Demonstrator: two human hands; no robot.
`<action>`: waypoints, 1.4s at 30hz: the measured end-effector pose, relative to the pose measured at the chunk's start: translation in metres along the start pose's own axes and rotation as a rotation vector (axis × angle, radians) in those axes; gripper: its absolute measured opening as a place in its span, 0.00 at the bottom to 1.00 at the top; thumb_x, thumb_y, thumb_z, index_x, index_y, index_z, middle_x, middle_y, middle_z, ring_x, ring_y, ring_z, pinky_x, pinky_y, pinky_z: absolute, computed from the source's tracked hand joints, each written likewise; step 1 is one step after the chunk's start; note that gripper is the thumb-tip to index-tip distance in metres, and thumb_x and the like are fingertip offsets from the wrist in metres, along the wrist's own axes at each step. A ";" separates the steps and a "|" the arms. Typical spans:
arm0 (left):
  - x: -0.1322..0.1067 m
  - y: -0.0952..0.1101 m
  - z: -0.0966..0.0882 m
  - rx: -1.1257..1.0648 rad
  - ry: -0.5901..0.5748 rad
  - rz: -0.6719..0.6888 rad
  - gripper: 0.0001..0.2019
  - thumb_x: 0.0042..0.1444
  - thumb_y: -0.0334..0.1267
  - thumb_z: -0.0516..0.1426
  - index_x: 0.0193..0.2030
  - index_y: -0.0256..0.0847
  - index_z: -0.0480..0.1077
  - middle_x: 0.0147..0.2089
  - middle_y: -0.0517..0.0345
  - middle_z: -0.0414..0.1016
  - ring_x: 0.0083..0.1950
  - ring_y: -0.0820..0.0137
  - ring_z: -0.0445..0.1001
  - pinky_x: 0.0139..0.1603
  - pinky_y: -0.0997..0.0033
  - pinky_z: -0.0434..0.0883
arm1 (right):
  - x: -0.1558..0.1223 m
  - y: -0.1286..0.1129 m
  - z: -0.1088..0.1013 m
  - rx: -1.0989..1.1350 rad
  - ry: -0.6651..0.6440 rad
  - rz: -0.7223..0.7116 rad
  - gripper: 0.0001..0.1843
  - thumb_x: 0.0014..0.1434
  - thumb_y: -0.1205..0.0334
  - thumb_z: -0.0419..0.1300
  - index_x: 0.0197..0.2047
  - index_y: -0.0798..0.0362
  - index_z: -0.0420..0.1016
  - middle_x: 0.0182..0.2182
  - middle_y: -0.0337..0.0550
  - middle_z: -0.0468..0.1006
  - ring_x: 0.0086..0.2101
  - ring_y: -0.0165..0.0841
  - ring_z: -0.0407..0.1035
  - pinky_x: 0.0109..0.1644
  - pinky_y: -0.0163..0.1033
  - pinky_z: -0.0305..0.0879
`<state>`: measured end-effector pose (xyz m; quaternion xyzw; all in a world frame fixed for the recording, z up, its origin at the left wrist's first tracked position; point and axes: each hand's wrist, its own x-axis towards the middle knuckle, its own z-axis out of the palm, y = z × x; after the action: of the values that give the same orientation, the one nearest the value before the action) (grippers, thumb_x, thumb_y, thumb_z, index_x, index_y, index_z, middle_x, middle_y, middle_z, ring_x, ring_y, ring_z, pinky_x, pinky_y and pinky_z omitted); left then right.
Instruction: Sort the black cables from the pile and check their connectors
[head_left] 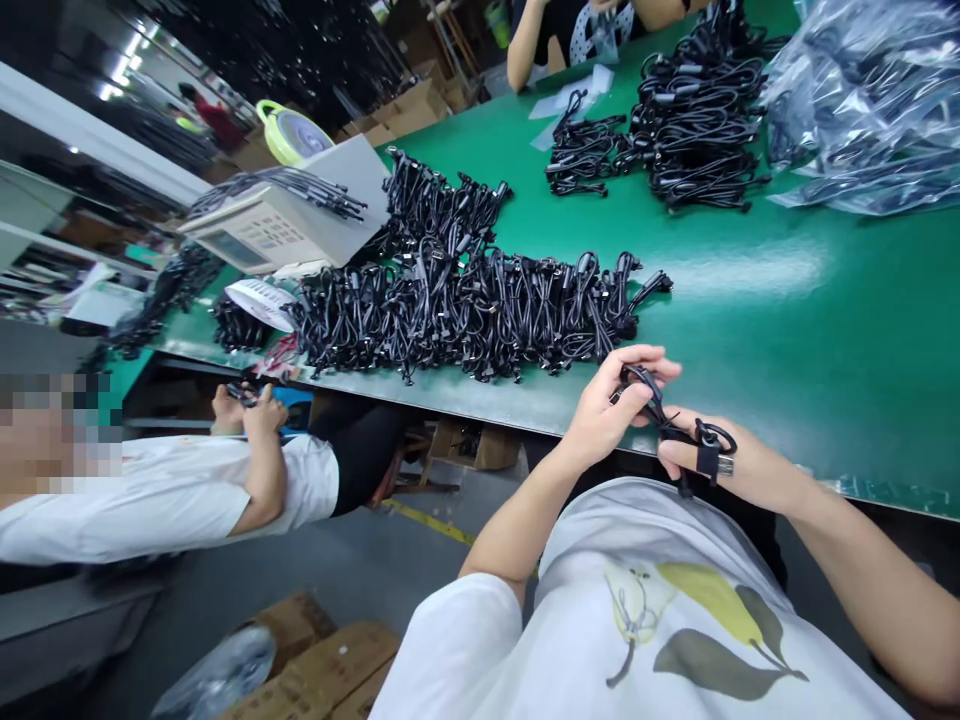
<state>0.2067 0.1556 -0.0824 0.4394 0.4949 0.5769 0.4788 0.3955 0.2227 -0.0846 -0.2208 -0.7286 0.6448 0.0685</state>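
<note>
A coiled black USB cable [673, 425] is held between both hands, over the front edge of the green table. My left hand [611, 400] has its thumb and fingers closed round the loops at one end. At the other end, my right hand [720, 460] grips the bundle with its thumb across it, and a metal USB plug sticks out past the thumb. Part of the cable is hidden behind the fingers. Just beyond my left hand lies a long row of bundled black cables [480, 310].
The green table [825, 330] carries more cable bundles [697, 120] and clear plastic bags [877, 110] at the far right. A beige device [262, 230] and a green fan [292, 135] stand left. A co-worker [187, 470] sits at the left; another person [585, 30] is opposite. Cardboard boxes [337, 670] lie below.
</note>
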 end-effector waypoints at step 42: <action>-0.029 0.016 -0.016 0.624 -0.223 0.299 0.29 0.64 0.54 0.60 0.67 0.44 0.66 0.54 0.47 0.77 0.46 0.65 0.77 0.51 0.64 0.78 | -0.009 -0.003 0.009 -0.547 0.351 -0.314 0.14 0.67 0.68 0.55 0.52 0.51 0.76 0.41 0.45 0.87 0.33 0.38 0.81 0.35 0.37 0.70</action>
<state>0.1933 0.1240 -0.0691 0.6922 0.5220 0.4101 0.2829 0.3995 0.2107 -0.0816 -0.2235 -0.8764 0.3597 0.2293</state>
